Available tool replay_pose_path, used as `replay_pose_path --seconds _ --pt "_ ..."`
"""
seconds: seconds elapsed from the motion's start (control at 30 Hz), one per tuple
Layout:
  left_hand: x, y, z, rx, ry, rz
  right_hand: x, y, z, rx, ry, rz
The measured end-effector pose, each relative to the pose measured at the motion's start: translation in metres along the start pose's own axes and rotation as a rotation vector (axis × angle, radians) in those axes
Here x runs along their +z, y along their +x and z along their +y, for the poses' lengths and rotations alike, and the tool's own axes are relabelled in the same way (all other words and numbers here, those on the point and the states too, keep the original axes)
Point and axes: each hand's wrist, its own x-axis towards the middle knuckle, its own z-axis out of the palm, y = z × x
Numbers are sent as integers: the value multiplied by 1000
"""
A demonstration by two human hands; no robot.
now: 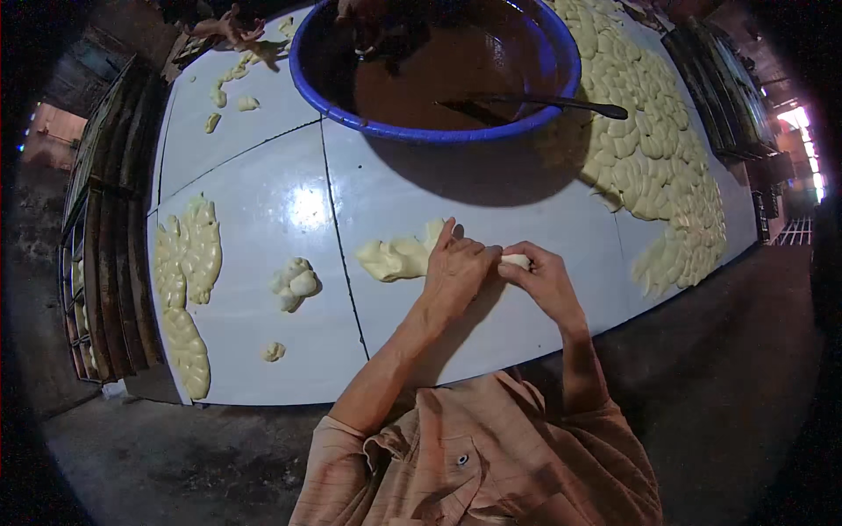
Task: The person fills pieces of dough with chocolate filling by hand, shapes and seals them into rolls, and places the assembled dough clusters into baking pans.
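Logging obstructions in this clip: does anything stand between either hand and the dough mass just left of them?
Nothing visible stands between the left hand and the dough mass; the hand overlaps its right end in view. For the right hand, which pinches a small dough piece, the left hand is in the way.

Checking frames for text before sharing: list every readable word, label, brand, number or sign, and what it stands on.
None readable: no text shows on the round blue basin, the glossy white tabletop, the pale yellow dough-like lump or the brown buttoned shirt.
The dark slatted rack at left is too dim to rule out markings.
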Motion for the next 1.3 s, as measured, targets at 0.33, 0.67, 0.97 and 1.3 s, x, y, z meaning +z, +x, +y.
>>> replay_pose_path --seconds 0.33,0.67,0.97,1.3 --pt "17 -8 3 151 15 159 -23 -3 -22 200 303 -194" --pt "-25 -14 24 -64 -392 138 -40 -4 -37 23 666 -120" --pt "-56 -26 27 -511 -954 193 7 7 -63 -57 165 22" --pt "-60 -25 10 193 -645 612 66 -11 -132 -126 1038 -290"
